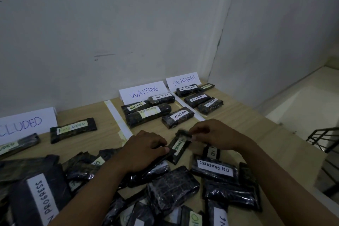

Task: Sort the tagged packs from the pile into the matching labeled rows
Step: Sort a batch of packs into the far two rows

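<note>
While in WAITING row (146, 128), four packs (148, 115)

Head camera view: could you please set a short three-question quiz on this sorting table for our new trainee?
1. True or false: the held pack, gripped by the left hand and the right hand, carries a WAITING tag.
2. How many packs lie in front of the WAITING sign? A) one B) four C) nine
3. Fill in: the rightmost sign reads ____.
Key: 1 false, its tag reads PROGRESS; 2 B; 3 ON PROGRESS.
</note>
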### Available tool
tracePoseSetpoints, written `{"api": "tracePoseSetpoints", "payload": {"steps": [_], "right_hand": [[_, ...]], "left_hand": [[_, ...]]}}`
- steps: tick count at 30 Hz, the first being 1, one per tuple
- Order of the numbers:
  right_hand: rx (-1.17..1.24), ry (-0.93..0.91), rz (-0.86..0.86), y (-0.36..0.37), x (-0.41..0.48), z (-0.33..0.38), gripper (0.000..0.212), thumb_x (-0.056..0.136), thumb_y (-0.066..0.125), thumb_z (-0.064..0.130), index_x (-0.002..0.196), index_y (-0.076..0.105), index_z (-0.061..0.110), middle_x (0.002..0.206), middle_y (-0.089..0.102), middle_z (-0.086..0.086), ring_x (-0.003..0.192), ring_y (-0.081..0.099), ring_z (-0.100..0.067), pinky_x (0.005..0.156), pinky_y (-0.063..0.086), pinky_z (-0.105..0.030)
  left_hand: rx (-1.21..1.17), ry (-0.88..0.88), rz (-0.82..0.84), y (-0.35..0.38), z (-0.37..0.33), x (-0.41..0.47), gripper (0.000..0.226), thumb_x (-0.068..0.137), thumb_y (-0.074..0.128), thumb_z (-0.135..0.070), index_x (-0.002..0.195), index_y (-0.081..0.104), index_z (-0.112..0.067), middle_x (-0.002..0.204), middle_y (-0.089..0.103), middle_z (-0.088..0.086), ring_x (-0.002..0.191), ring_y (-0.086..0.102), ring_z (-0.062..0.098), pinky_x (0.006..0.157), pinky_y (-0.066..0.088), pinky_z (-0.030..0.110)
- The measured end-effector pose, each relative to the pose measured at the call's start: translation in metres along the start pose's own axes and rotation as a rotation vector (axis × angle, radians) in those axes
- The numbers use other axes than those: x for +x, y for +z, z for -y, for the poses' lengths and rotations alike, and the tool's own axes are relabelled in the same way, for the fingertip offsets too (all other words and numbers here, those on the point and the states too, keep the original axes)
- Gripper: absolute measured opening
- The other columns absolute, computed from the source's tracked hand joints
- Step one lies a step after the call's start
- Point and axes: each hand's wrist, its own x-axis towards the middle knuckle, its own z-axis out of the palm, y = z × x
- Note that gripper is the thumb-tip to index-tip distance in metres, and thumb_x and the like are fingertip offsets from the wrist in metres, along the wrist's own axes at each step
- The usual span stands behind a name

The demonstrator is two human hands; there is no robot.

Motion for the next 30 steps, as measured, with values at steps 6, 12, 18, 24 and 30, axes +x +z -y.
{"api": "tracePoseSetpoints", "payload": {"steps": [6,12,18,24,30], "right_hand": [[0.636,0.109,-0.184,-0.006,-0.01,0.001,0.015,0.092,0.052,0.003,0.098,0.066,0.006,0.066,0.067,0.001,0.056,0.06,-0.013,0.054,0.048,-0.026],[0.869,0.092,-0.178,-0.005,-0.013,0.0,0.025,0.086,0.053,-0.005,0.104,0.06,0.01,0.077,0.067,-0.008,0.065,0.06,-0.022,0.059,0.049,-0.033],[0.942,0.057,-0.172,0.002,-0.011,-0.004,0.033,0.084,0.04,-0.014,0.103,0.059,0.004,0.075,0.066,-0.008,0.07,0.061,-0.025,0.064,0.051,-0.04],[0.965,0.056,-0.168,0.001,-0.002,-0.003,0.025,0.087,0.038,-0.002,0.096,0.061,0.003,0.081,0.064,-0.013,0.076,0.057,-0.03,0.065,0.047,-0.038],[0.65,0.05,-0.047,0.002,0.042,0.036,0.022,0.099,0.046,0.014,0.111,0.06,0.026,0.099,0.07,-0.011,0.085,0.069,-0.031,0.049,0.053,-0.034]], "left_hand": [[-0.037,-0.007,-0.002,0.003,0.005,0.002,0.032,0.093,0.05,-0.052,0.12,0.058,-0.039,0.103,0.043,-0.031,0.119,0.039,0.01,0.107,0.032,0.038],[-0.033,-0.002,-0.015,0.004,0.007,0.003,0.03,0.093,0.05,-0.051,0.118,0.059,-0.039,0.11,0.05,-0.025,0.117,0.039,0.008,0.105,0.033,0.036],[-0.033,-0.001,-0.018,0.004,0.01,0.004,0.03,0.092,0.051,-0.052,0.118,0.059,-0.04,0.112,0.052,-0.024,0.116,0.04,0.007,0.104,0.034,0.034],[-0.018,-0.002,-0.005,0.003,0.009,0.003,0.032,0.092,0.049,-0.053,0.12,0.058,-0.039,0.108,0.049,-0.026,0.116,0.04,0.006,0.103,0.035,0.033],[0.02,-0.064,0.008,-0.015,0.01,-0.007,0.035,0.088,0.057,-0.053,0.117,0.061,-0.035,0.112,0.057,-0.017,0.103,0.053,0.003,0.091,0.046,0.027]]}}
